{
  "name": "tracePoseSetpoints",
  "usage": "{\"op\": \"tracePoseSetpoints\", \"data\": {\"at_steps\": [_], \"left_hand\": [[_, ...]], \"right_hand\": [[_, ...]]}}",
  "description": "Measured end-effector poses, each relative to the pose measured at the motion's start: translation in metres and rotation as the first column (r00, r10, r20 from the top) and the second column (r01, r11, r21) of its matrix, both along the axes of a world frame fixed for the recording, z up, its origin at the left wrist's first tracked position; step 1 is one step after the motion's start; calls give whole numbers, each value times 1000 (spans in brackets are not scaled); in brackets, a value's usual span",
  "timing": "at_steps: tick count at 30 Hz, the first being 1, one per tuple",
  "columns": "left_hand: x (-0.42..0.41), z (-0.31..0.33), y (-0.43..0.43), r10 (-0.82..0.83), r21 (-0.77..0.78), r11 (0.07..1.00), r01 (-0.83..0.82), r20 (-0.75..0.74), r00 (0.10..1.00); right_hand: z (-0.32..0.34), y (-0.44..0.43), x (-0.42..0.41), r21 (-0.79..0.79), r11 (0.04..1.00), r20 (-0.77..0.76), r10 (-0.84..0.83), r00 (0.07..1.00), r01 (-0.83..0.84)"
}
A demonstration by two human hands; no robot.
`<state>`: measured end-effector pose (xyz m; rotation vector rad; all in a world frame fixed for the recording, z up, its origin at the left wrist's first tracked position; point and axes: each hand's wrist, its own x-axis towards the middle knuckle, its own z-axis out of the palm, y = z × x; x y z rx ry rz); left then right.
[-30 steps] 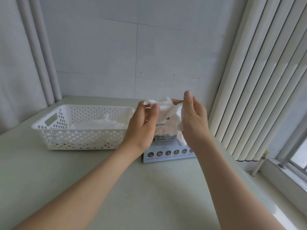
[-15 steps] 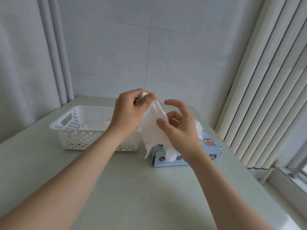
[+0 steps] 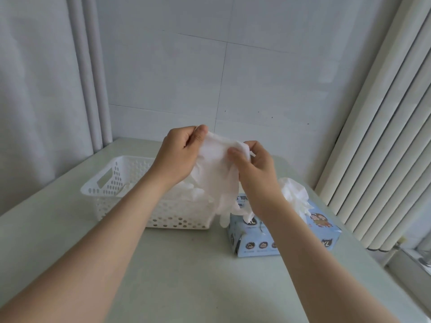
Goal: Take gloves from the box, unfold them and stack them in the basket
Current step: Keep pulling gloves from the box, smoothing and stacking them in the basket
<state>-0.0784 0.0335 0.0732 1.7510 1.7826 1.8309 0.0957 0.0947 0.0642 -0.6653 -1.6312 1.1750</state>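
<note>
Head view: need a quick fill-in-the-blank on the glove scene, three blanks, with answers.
The left hand and the right hand pinch one glove, whose fingers hang ____.
The basket stands to the ____ of the box.
A spare glove pokes out of the box's ____.
Missing words: down; left; top.
</note>
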Motion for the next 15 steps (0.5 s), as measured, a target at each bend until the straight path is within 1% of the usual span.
{"op": "tracePoseSetpoints", "data": {"at_steps": [4,7,9,11,12,15], "left_hand": [[-20,3,-4,99,-66,993,-97,29,995],[-37,-1,-4,150,-150,979,-135,91,985],[-50,-5,-5,214,-209,959,-191,97,972],[-61,-12,-6,288,-287,919,-269,24,957],[-68,-16,-7,322,-320,892,-318,-42,946],[-93,-30,-12,392,-384,797,-466,-258,883]], "right_hand": [[4,11,-22,-14,1000,104,-24,994,25],[9,21,-39,-33,999,192,-26,981,33],[11,26,-55,-38,999,298,-5,955,17],[11,32,-70,30,1000,458,-18,889,5],[11,34,-78,78,997,524,-29,851,-14],[10,34,-101,185,979,650,-60,757,-82]]}}
